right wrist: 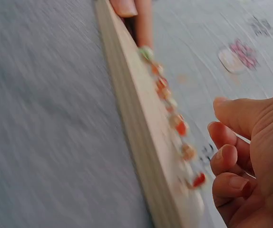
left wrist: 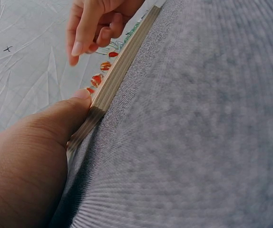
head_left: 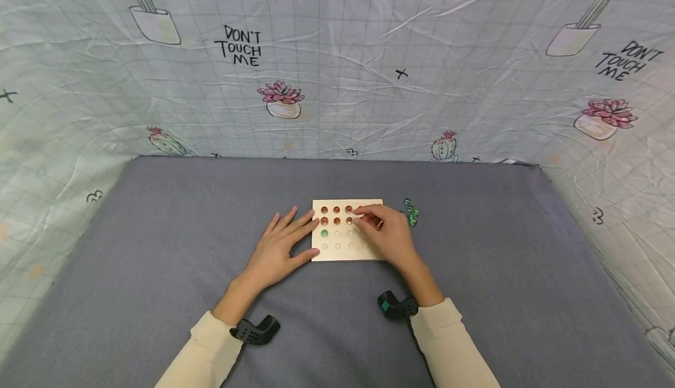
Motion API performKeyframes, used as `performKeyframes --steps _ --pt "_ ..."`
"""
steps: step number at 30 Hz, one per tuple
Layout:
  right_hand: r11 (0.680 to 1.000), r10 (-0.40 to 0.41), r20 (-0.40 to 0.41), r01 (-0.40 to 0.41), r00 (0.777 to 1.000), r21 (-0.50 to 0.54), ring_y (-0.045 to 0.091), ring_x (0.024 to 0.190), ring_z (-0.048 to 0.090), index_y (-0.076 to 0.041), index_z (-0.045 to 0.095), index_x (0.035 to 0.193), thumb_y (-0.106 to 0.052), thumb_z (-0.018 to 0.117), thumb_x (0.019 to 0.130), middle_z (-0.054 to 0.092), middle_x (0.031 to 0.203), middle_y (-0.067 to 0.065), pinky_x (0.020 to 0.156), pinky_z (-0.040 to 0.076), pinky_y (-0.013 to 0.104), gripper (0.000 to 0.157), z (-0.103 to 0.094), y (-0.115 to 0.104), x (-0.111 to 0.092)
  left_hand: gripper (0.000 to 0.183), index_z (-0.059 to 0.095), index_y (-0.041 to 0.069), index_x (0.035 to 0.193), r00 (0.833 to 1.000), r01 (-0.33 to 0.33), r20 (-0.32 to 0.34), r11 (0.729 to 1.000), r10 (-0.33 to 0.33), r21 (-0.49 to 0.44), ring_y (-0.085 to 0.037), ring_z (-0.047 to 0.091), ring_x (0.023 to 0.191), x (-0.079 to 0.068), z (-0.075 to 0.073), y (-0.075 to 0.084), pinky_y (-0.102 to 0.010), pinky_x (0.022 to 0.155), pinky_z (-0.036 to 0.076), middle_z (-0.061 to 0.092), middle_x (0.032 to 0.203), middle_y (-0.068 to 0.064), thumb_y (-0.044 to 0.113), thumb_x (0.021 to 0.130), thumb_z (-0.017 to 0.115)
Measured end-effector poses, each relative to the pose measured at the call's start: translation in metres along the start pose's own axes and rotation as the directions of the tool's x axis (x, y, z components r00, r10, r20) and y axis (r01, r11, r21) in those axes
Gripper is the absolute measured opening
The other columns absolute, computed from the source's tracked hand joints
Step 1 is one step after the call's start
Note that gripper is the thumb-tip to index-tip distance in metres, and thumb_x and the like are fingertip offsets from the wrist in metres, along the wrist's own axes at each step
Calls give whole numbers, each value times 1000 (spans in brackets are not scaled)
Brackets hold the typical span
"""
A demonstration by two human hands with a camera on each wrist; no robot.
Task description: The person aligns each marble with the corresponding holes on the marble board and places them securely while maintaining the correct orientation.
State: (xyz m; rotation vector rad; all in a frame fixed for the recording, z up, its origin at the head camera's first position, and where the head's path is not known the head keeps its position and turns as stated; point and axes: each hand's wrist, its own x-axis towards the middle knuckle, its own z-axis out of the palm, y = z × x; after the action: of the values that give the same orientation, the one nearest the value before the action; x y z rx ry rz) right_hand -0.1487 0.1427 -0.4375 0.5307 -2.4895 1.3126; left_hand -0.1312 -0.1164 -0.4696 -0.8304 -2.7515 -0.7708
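Note:
A pale wooden board [head_left: 331, 254] with rows of round hollows lies on the cloth. Orange-red marbles [head_left: 336, 210] fill visible hollows in its two far rows, and one green marble [head_left: 324, 233] sits at the left of the third row. My left hand [head_left: 279, 250] lies spread at the board's left edge, its thumb touching the near left corner. Above the board's right part hovers my right hand [head_left: 387, 232], fingers loosely bent. In the right wrist view, no object shows between its thumb [right wrist: 241, 114] and fingers. This hand hides several hollows.
Several loose green marbles [head_left: 413, 215] lie on the grey cloth [head_left: 211, 200] just right of the board. A patterned curtain [head_left: 337, 71] hangs behind and at both sides. Each wrist wears a black camera band [head_left: 256, 330].

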Motion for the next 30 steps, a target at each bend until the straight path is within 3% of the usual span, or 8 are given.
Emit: performKeyframes --steps 16,25,30 --pt "990 125 -76 -129 989 -54 15 66 55 -10 75 102 -20 73 88 66 81 2 55 42 24 18 -54 34 -6 62 50 19 142 1000 -9 -11 1000 9 -8 -31 25 141 -1 1 1 -53 114 11 39 149 1 48 89 63" --pt "979 181 -69 -186 981 -87 13 69 56 -11 74 104 -24 71 89 66 83 1 57 43 21 20 -81 55 -16 61 50 19 142 1000 -9 -17 1000 9 -5 -31 26 140 -2 2 3 -53 113 12 40 149 -1 47 89 63" --pt "977 206 -42 -208 978 -42 14 70 55 -10 74 104 -25 72 89 66 85 3 58 43 20 22 -89 62 -19 61 50 19 142 1000 -7 -13 1000 7 -8 -31 25 141 -3 2 4 -53 114 11 40 149 -1 47 90 63"
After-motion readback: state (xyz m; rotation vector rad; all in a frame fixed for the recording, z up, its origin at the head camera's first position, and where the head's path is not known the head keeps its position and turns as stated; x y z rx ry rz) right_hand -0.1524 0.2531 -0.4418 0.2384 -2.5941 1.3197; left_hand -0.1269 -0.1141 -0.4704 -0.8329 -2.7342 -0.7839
